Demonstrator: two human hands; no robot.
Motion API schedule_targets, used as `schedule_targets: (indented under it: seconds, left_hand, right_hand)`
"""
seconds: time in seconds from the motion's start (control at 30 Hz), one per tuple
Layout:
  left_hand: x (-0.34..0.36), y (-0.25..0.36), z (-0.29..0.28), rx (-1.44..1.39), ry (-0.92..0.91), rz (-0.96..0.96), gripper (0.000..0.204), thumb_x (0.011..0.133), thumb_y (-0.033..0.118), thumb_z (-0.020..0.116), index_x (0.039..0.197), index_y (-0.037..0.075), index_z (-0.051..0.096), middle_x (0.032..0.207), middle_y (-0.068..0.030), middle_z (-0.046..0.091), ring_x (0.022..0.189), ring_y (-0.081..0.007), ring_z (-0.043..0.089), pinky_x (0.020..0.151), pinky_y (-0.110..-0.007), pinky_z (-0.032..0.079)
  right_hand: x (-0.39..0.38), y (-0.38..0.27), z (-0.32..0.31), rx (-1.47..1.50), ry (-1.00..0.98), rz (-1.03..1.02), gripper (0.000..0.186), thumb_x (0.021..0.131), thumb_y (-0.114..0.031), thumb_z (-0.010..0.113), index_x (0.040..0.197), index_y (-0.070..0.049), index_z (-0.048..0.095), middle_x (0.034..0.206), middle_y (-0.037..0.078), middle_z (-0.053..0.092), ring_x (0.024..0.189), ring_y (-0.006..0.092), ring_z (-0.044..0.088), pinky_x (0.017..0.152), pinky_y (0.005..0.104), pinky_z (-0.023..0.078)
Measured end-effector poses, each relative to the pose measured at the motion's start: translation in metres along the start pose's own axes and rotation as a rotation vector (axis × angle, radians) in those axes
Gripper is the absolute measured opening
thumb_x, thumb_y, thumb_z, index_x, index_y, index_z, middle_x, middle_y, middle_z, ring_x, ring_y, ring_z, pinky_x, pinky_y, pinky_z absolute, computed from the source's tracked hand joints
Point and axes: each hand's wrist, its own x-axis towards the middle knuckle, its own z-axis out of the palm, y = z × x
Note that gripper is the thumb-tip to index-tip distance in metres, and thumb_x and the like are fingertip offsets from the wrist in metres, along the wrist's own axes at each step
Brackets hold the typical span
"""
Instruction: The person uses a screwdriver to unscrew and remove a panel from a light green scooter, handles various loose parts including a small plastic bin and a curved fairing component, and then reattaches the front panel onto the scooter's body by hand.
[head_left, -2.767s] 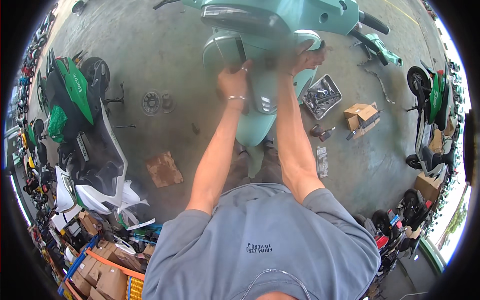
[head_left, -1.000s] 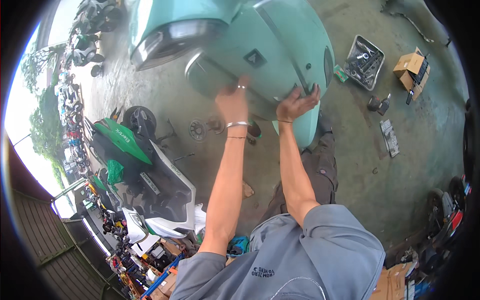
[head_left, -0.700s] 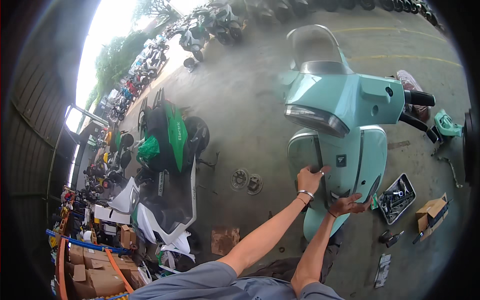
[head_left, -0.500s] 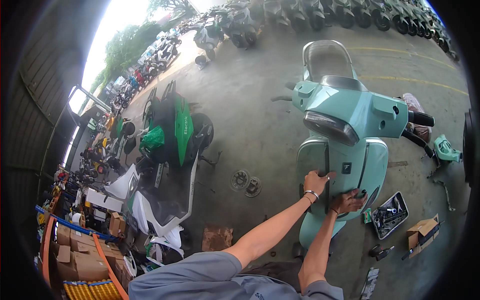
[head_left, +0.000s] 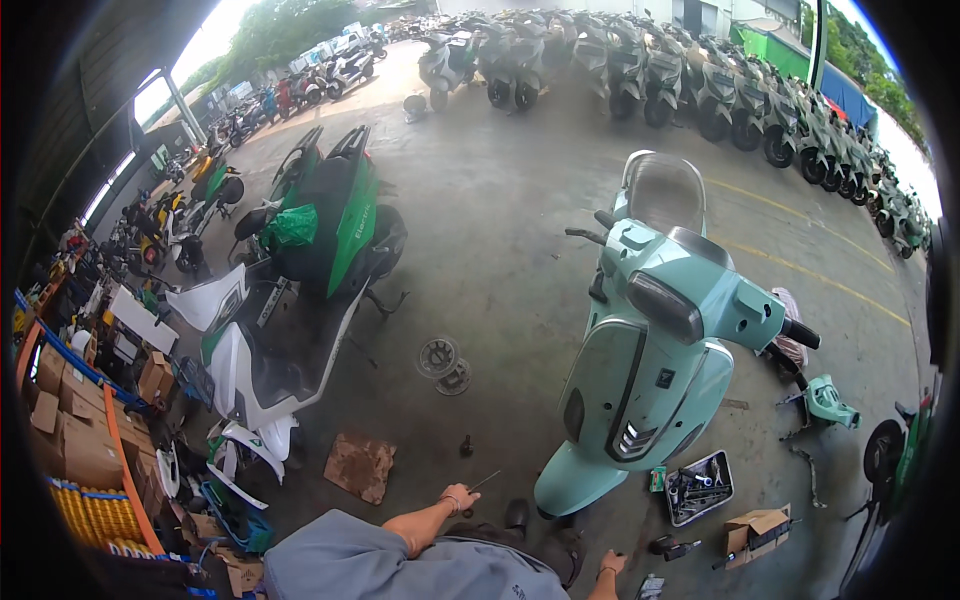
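A mint-green scooter (head_left: 650, 385) stands before me, its front panel facing me and its handlebar turned at an angle. My left hand (head_left: 460, 497) is low, apart from the scooter on its left side, closed round a thin-shafted tool (head_left: 487, 480) that looks like a screwdriver; its handle is hidden in the fingers. My right hand (head_left: 613, 562) hangs near the lower edge, below the front fender (head_left: 580, 485). Its fingers look curled, and what they hold, if anything, is too small to make out. A slotted vent (head_left: 633, 440) shows on the lower front panel.
A tool tray (head_left: 700, 488), an opened cardboard box (head_left: 757, 535) and a dark power tool (head_left: 675, 547) lie at the right. Round metal discs (head_left: 440, 358) and a rusty-brown sheet (head_left: 360, 467) lie left. A green-and-white scooter (head_left: 340, 225) stands further left; rows of scooters (head_left: 660, 85) line the back.
Both hands have come off the scooter's front panel and dropped toward me, the left one also moving left. The thin tool now shows in my left hand. The view has shifted, showing more background.
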Motion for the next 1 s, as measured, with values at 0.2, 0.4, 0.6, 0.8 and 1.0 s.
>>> schedule_targets:
  seconds: [0.2,0.4,0.6,0.8,1.0]
  left_hand:
    - [-0.066,-0.236,0.057,-0.183,0.006,-0.708,0.060,0.079,0.048,0.073,0.116,0.001,0.068,0.124,-0.0137,0.066,0.115,-0.0281,0.064,0.095,-0.038,0.052]
    - [-0.071,-0.196,0.068,-0.370,0.022,-0.645,0.070,0.077,0.049,0.069,0.126,0.000,0.062,0.132,-0.0194,0.060,0.123,-0.0335,0.058,0.103,-0.039,0.047]
    - [-0.030,-0.032,0.029,-0.444,0.033,0.002,0.058,0.083,0.054,0.066,0.112,0.003,0.070,0.114,-0.0195,0.069,0.109,-0.0339,0.065,0.096,-0.041,0.049]
    - [-0.055,0.021,-0.022,-0.428,0.134,0.238,0.056,0.087,0.051,0.064,0.113,0.002,0.069,0.113,-0.0189,0.069,0.110,-0.0348,0.064,0.096,-0.041,0.049]
    - [-0.038,-0.056,0.012,-0.307,0.091,-0.033,0.056,0.085,0.052,0.065,0.115,0.005,0.070,0.119,-0.0199,0.067,0.115,-0.0352,0.062,0.101,-0.040,0.047]
  right_hand:
    - [-0.023,0.089,0.019,0.143,-0.485,0.322,0.047,0.091,-0.026,0.061,0.129,0.001,0.051,0.114,0.024,0.061,0.101,0.0425,0.061,0.083,0.0532,0.049]
    - [0.039,0.099,0.015,0.346,-0.539,0.221,0.036,0.091,-0.022,0.060,0.120,0.000,0.057,0.098,0.022,0.064,0.085,0.0424,0.065,0.069,0.0565,0.052]
    - [-0.021,-0.104,-0.048,0.647,-0.482,-0.243,0.031,0.096,-0.025,0.059,0.115,-0.001,0.058,0.084,0.009,0.063,0.064,0.0206,0.064,0.052,0.0311,0.049]
    - [-0.039,-0.120,-0.065,0.700,-0.477,-0.413,0.031,0.096,-0.024,0.059,0.116,-0.002,0.059,0.087,0.008,0.064,0.066,0.0192,0.065,0.052,0.0306,0.050]
    - [-0.019,-0.009,-0.027,0.483,-0.528,0.026,0.024,0.094,-0.019,0.058,0.112,-0.003,0.060,0.077,0.011,0.061,0.058,0.0255,0.062,0.046,0.0377,0.049]
